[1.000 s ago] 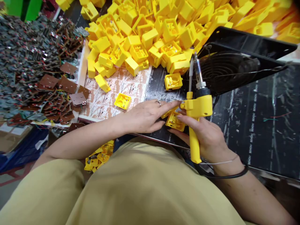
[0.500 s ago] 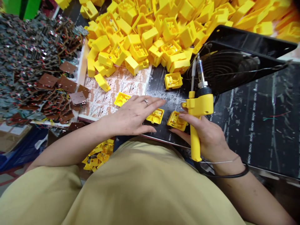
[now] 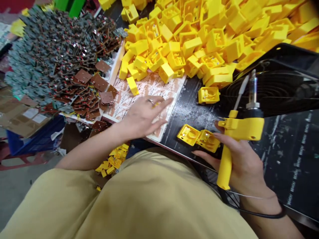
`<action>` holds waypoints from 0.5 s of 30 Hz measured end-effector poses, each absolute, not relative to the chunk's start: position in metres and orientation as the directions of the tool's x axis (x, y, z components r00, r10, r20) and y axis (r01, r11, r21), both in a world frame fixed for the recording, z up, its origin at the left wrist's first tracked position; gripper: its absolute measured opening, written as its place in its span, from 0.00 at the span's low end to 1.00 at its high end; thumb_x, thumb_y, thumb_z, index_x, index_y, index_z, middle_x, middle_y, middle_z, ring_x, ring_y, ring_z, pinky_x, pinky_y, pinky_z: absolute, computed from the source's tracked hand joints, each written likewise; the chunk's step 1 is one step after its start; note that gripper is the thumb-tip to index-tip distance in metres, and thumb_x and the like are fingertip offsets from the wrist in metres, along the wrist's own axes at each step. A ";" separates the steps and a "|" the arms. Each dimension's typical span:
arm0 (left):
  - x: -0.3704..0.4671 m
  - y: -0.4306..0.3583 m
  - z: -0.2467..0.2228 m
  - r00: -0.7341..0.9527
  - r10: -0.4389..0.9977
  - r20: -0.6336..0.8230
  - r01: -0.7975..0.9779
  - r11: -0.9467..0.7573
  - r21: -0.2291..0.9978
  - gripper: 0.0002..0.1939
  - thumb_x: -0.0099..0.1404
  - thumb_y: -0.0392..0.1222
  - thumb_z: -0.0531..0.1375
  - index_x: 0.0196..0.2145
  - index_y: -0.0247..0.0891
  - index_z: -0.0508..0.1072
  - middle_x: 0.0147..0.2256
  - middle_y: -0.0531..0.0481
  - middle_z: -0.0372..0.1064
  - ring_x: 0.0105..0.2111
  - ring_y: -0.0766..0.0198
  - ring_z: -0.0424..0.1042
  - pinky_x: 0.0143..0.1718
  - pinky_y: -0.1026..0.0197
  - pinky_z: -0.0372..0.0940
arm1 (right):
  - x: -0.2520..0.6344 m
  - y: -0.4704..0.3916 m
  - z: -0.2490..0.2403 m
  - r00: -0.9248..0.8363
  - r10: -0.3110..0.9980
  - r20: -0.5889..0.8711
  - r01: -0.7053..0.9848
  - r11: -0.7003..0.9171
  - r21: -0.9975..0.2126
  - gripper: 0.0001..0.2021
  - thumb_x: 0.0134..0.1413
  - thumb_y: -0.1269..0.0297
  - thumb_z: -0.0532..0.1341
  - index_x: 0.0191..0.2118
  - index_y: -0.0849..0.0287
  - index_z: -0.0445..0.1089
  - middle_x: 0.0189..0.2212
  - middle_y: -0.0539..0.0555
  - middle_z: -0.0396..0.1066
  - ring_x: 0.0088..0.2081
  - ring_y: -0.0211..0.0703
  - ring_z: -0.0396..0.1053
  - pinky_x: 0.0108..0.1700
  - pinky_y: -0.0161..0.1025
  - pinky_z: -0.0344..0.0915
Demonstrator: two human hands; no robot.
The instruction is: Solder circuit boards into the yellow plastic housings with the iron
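My right hand (image 3: 245,159) is closed around the handle of a yellow soldering gun (image 3: 240,128), its metal tip pointing away from me. The thumb and a finger of that hand are at a small yellow plastic housing (image 3: 210,141) on the black bench mat. A second yellow housing (image 3: 188,134) lies against it on the left, hollow side up. My left hand (image 3: 143,116) is over the patterned sheet, fingers stretched and apart. A bit of yellow shows between its fingers; what lies beneath is mostly hidden. Another yellow housing (image 3: 208,95) sits farther back.
A large heap of yellow housings (image 3: 174,43) covers the back. Brown circuit boards with grey parts (image 3: 72,56) are piled at left. A black fan (image 3: 279,83) stands behind the soldering gun. Below the bench are more yellow pieces (image 3: 113,161) and a blue crate (image 3: 32,141).
My left hand has moved left, off the middle housing and over the one on the patterned sheet. The two front housings, apart before, now touch. The view has shifted left.
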State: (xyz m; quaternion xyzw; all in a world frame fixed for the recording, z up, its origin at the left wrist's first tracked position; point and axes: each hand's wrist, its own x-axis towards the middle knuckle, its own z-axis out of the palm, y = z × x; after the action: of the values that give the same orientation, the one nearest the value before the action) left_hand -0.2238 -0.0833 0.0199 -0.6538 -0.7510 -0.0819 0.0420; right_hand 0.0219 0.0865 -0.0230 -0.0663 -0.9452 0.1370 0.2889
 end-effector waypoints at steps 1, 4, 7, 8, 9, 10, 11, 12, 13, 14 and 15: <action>-0.235 -0.090 0.020 -0.182 0.970 0.159 0.983 0.176 0.052 0.32 0.70 0.59 0.52 0.63 0.35 0.65 0.56 0.34 0.68 0.54 0.46 0.68 0.52 0.46 0.65 | 0.017 0.084 -0.023 -0.824 0.178 0.538 0.024 0.960 -0.280 0.40 0.48 0.55 0.72 0.65 0.56 0.57 0.44 0.59 0.73 0.41 0.52 0.74 0.40 0.44 0.73; -0.250 -0.097 0.020 -0.202 0.976 0.077 0.977 0.195 0.085 0.25 0.70 0.51 0.54 0.58 0.33 0.70 0.57 0.31 0.67 0.53 0.44 0.70 0.53 0.43 0.66 | 0.001 0.078 -0.021 -0.819 0.103 0.564 -0.044 0.969 -0.242 0.36 0.51 0.58 0.71 0.63 0.56 0.58 0.39 0.55 0.73 0.37 0.47 0.74 0.39 0.41 0.72; -0.243 -0.086 0.021 0.022 1.000 0.018 0.957 -0.026 0.290 0.24 0.69 0.37 0.53 0.61 0.35 0.67 0.61 0.34 0.65 0.58 0.52 0.69 0.56 0.49 0.66 | -0.008 0.078 -0.017 -0.815 0.078 0.574 -0.072 0.970 -0.233 0.32 0.55 0.69 0.68 0.64 0.53 0.59 0.34 0.51 0.73 0.32 0.42 0.73 0.34 0.36 0.71; -0.238 -0.080 0.023 0.137 0.990 0.008 0.921 -0.131 0.366 0.26 0.67 0.32 0.52 0.62 0.37 0.66 0.63 0.38 0.63 0.62 0.55 0.65 0.59 0.50 0.64 | -0.008 0.080 -0.015 -0.816 0.076 0.573 -0.075 0.969 -0.235 0.32 0.56 0.70 0.67 0.64 0.53 0.58 0.36 0.52 0.74 0.32 0.42 0.74 0.33 0.36 0.70; -0.234 -0.075 0.025 0.246 0.969 0.001 0.875 -0.222 0.431 0.30 0.64 0.28 0.51 0.63 0.40 0.64 0.64 0.43 0.62 0.65 0.57 0.60 0.62 0.51 0.62 | -0.008 0.082 -0.014 -0.819 0.075 0.568 -0.077 0.968 -0.239 0.32 0.57 0.70 0.66 0.65 0.53 0.57 0.38 0.53 0.75 0.33 0.43 0.74 0.33 0.36 0.70; -0.231 -0.070 0.027 0.324 0.946 -0.005 0.831 -0.282 0.479 0.35 0.61 0.25 0.50 0.64 0.42 0.64 0.65 0.47 0.61 0.68 0.59 0.55 0.64 0.50 0.59 | -0.007 0.083 -0.013 -0.825 0.073 0.561 -0.080 0.967 -0.243 0.32 0.57 0.69 0.66 0.65 0.53 0.56 0.39 0.54 0.75 0.33 0.43 0.75 0.33 0.36 0.71; -0.228 -0.067 0.028 0.355 0.935 0.000 0.804 -0.306 0.511 0.38 0.57 0.23 0.48 0.64 0.44 0.64 0.66 0.51 0.60 0.70 0.60 0.52 0.66 0.48 0.56 | -0.005 0.085 -0.012 -0.832 0.070 0.551 -0.083 0.965 -0.248 0.31 0.58 0.68 0.65 0.65 0.53 0.56 0.41 0.55 0.75 0.34 0.44 0.75 0.33 0.37 0.71; -0.226 -0.065 0.030 0.338 0.941 0.017 0.794 -0.295 0.532 0.39 0.56 0.23 0.48 0.63 0.45 0.65 0.66 0.51 0.59 0.70 0.60 0.50 0.67 0.47 0.55 | -0.004 0.087 -0.012 -0.840 0.066 0.538 -0.087 0.963 -0.254 0.31 0.59 0.67 0.65 0.65 0.54 0.56 0.41 0.55 0.75 0.35 0.44 0.75 0.34 0.38 0.72; -0.224 -0.065 0.030 0.278 0.959 0.044 0.799 -0.257 0.543 0.38 0.56 0.24 0.48 0.62 0.43 0.66 0.67 0.50 0.58 0.70 0.58 0.50 0.67 0.46 0.54 | -0.003 0.088 -0.013 -0.848 0.065 0.526 -0.087 0.962 -0.259 0.30 0.59 0.66 0.65 0.64 0.54 0.57 0.42 0.54 0.75 0.37 0.45 0.75 0.36 0.38 0.73; -0.223 -0.066 0.029 0.192 0.979 0.070 0.815 -0.199 0.545 0.35 0.58 0.27 0.50 0.62 0.42 0.65 0.67 0.46 0.57 0.70 0.56 0.51 0.66 0.45 0.55 | -0.003 0.089 -0.014 -0.854 0.066 0.516 -0.084 0.961 -0.262 0.29 0.58 0.66 0.66 0.63 0.55 0.58 0.42 0.54 0.75 0.38 0.45 0.75 0.38 0.39 0.73; -0.221 -0.068 0.027 0.101 0.991 0.091 0.833 -0.135 0.537 0.32 0.61 0.31 0.53 0.63 0.39 0.64 0.67 0.41 0.55 0.69 0.52 0.53 0.65 0.44 0.56 | -0.003 0.089 -0.015 -0.857 0.071 0.510 -0.077 0.961 -0.265 0.29 0.58 0.65 0.67 0.62 0.55 0.59 0.42 0.55 0.75 0.38 0.45 0.75 0.39 0.40 0.73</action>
State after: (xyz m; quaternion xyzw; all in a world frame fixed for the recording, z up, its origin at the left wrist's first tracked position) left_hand -0.2208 -0.0682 0.0271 -0.7202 -0.6330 -0.2206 -0.1789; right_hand -0.0028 0.0895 -0.0149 0.0015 -0.9536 0.1393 0.2671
